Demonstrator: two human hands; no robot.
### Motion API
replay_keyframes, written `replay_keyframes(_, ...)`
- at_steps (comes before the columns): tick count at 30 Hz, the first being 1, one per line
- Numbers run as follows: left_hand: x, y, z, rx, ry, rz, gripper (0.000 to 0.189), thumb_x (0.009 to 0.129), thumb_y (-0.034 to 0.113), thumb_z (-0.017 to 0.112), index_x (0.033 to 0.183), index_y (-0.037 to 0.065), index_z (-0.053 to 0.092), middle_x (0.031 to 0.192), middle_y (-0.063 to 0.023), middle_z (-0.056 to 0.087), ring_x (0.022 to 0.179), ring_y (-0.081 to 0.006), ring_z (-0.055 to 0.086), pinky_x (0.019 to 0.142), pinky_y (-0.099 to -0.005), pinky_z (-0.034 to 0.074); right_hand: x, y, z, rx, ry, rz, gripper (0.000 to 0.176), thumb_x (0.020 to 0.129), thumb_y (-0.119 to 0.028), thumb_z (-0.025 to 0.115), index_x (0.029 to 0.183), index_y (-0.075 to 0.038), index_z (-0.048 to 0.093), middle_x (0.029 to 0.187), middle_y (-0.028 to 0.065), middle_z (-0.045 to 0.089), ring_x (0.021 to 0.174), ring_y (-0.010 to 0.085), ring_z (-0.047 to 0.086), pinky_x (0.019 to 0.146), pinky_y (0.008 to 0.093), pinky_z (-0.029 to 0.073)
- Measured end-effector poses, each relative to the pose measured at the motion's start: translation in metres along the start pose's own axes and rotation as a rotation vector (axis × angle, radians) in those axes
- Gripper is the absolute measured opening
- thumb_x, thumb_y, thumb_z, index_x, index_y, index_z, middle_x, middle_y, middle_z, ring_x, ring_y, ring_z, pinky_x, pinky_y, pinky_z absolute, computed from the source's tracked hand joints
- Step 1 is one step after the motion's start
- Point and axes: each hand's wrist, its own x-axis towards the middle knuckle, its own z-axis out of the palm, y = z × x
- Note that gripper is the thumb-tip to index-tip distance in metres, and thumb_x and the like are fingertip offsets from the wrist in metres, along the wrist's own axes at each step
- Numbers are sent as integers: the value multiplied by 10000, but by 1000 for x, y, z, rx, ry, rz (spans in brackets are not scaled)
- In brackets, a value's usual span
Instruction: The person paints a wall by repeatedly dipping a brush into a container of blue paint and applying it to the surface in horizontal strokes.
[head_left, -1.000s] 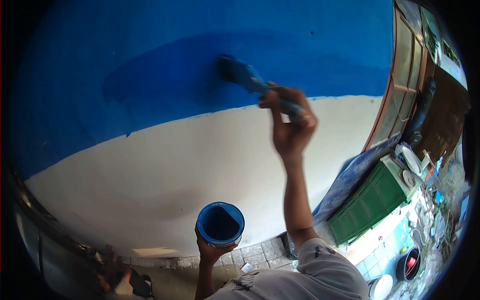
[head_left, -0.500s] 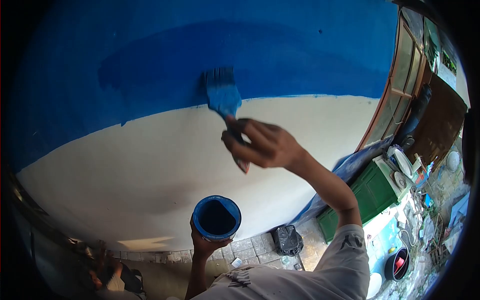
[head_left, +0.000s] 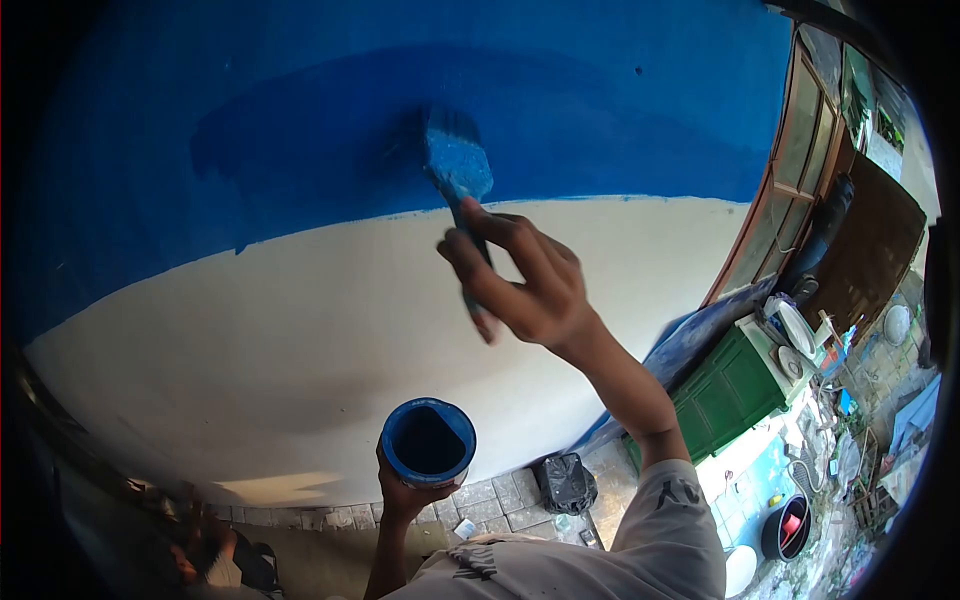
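My right hand (head_left: pixel 530 275) grips a paintbrush (head_left: pixel 458 165) by its handle, fingers pinched round it. The brush is smeared with blue, and its bristles are at the dark, wet-looking blue band of the wall (head_left: pixel 330 110). Below a wavy edge the wall's lower part (head_left: pixel 300 320) is white. Low in front of me, my left hand (head_left: pixel 405 492) is wrapped round a paint can (head_left: pixel 430 440) held upright. Blue paint coats the can's rim, and its inside looks dark. The left fingers are partly hidden behind the can.
A black plastic bag (head_left: pixel 565 483) lies on the paving at the wall's foot. To the right stand a green cabinet (head_left: pixel 728 385), a brown-framed window (head_left: pixel 800 160) and a dark tub (head_left: pixel 787 527) amid clutter. Another person (head_left: pixel 225 550) is low at the left.
My right hand has carried the brush slightly up and to the right, deeper into the blue area. The can stays in my left hand, and the view has shifted slightly.
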Motion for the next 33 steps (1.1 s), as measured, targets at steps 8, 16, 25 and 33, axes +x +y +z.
replay_keyframes(8, 5, -1, 17, -79, -22, -44, 1207, 462, 301, 1074, 1440, 78, 403, 1353, -123, 577, 1236, -254, 600, 1056, -434, 506, 26, -39, 47, 252, 97, 52, 215, 844, -85, 741, 1050, -67, 681, 953, 96, 671, 784, 176, 718, 648, 294, 619)
replay_keyframes(16, -10, -29, 5, -30, -36, -35, 1235, 480, 307, 1070, 1463, 49, 369, 1365, -151, 577, 1253, -284, 602, 1062, -435, 508, -55, 66, -8, 144, 722, 869, 177, 1004, -86, 685, 1010, 91, 693, 988, 141, 729, 730, 230, 762, 574, 281, 656)
replay_keyframes(25, -10, -20, -3, -149, 2, -152, 1185, 475, 250, 1067, 1439, 59, 404, 1347, -120, 573, 1234, -263, 598, 1071, -430, 490, -9, -18, 31, 108, 157, 273, 173, 933, -82, 721, 1084, 0, 702, 1014, 148, 703, 897, 294, 724, 764, 346, 589)
replay_keyframes(33, -13, -40, -13, 70, 53, -11, 1184, 480, 211, 1047, 1468, 61, 411, 1351, -107, 581, 1215, -250, 612, 1079, -424, 505, -55, 116, -62, 543, 604, 940, 199, 1004, -143, 700, 1061, 46, 675, 920, 139, 742, 782, 210, 757, 603, 337, 645)
